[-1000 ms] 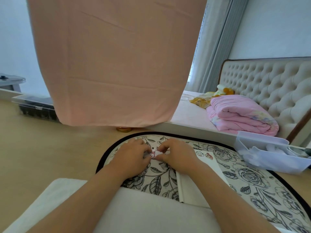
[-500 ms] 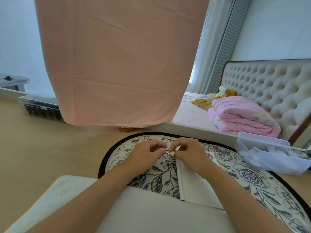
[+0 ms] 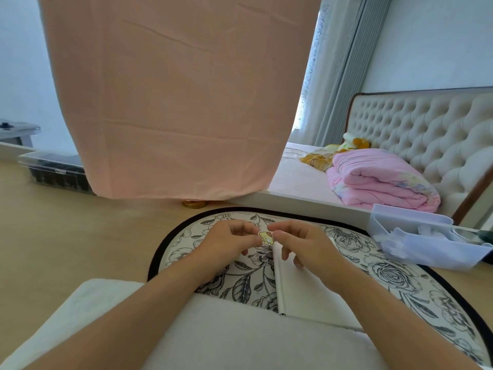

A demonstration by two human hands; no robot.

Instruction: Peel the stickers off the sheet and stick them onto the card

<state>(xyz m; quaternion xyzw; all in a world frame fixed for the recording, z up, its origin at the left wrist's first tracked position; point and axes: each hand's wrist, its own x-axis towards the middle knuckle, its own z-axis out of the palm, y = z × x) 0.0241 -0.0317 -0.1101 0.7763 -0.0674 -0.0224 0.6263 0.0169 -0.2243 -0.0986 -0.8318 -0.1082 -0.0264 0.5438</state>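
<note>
You held the sticker (image 3: 266,237) up between your two hands, raised above the floral mat (image 3: 394,276) rather than lying on anything. It was a small yellow cartoon piece with a pale edge, its printed face turned towards you. Your left hand (image 3: 232,244) pinched its left edge between thumb and forefinger, the other fingers curled in towards the palm. Your right hand (image 3: 306,244) met it from the other side, thumb and forefinger closed on the right edge, while the remaining fingers hung loosely curled downward over the white card (image 3: 314,297). The fingertips of both hands sat almost touching each other, with only the sticker between them.

The white card lay flat on the mat beneath your right hand and wrist, its long raised edge running from near the sticker back towards you. Its far end was hidden behind your right hand, so I could not tell what was on it there. Its near end slipped under the white cushion (image 3: 213,337) across your lap, where both forearms rested.

The mat, round with a black rim and grey roses, lay on a pale wooden surface (image 3: 66,236). A pink cloth (image 3: 173,102) hung down beyond it, with a small gold disc (image 3: 194,203) at its foot. To the right stood a translucent plastic box (image 3: 416,236), touching the mat's edge, and behind that a bed with a folded pink quilt (image 3: 378,180) and a tufted headboard (image 3: 426,129). A dark lidded box (image 3: 56,172) sat far left
</note>
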